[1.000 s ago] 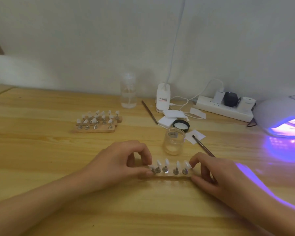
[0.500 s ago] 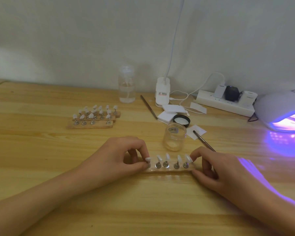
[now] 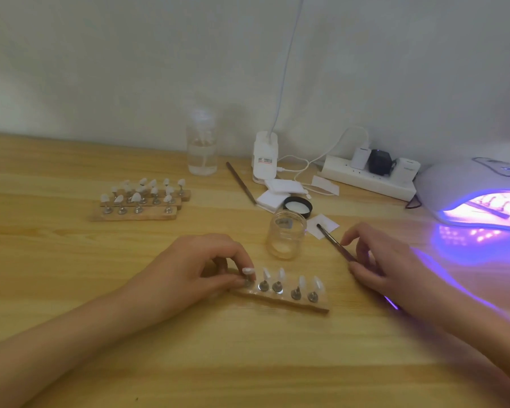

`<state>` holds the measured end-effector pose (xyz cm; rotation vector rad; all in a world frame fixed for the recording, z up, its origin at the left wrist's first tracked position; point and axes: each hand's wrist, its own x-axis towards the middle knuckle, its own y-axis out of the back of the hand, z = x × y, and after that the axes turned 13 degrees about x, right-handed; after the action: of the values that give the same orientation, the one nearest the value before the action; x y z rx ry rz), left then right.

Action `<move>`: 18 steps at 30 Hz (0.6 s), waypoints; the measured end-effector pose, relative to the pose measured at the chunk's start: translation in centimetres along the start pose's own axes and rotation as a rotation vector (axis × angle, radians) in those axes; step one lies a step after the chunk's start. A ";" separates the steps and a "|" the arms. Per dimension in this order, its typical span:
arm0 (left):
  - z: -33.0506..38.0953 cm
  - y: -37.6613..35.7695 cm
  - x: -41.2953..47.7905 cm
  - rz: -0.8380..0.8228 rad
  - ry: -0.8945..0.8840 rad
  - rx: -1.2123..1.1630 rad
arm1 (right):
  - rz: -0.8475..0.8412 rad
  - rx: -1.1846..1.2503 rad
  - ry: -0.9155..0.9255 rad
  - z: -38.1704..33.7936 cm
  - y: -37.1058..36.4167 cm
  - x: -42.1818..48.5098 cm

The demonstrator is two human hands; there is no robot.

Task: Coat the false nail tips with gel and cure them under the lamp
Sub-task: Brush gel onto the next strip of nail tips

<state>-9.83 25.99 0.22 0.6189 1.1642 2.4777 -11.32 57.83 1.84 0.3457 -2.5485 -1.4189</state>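
Head view: the left hand (image 3: 195, 269) pinches the leftmost tip (image 3: 248, 271) on the holder (image 3: 280, 300) at mid-worktop (image 3: 71, 275), the right hand (image 3: 380, 260) grips the brush (image 3: 331, 238), and the lamp (image 3: 465, 184) glows at the right edge.

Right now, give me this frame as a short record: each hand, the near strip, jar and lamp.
left hand: pinches leftmost stand on near wooden strip
right hand: fingers curled at brush; grip unclear
near wooden strip: lies flat, five tipped stands
jar: open, lid behind it
lamp: lit violet, far right
other holders: far left, untouched
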 end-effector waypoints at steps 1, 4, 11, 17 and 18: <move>0.0 -0.2 0.1 0.015 -0.013 0.037 | -0.023 -0.020 -0.013 0.0 -0.2 -0.1; 0.1 -0.5 0.1 0.055 -0.053 0.130 | -0.097 -0.081 -0.040 -0.1 -0.1 -0.1; 0.4 -0.7 -0.8 0.105 -0.101 0.158 | -0.062 0.671 0.019 0.2 2.1 0.0; 1.2 -0.7 -1.4 0.158 -0.153 0.292 | 0.023 1.549 0.067 -0.4 1.4 0.6; 1.3 -0.6 -1.4 0.173 -0.166 0.331 | 0.025 1.545 0.114 -0.6 1.3 0.8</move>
<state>-7.84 26.56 0.13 1.0352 1.5230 2.3284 -12.07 57.75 3.29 0.5199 -2.9029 0.8146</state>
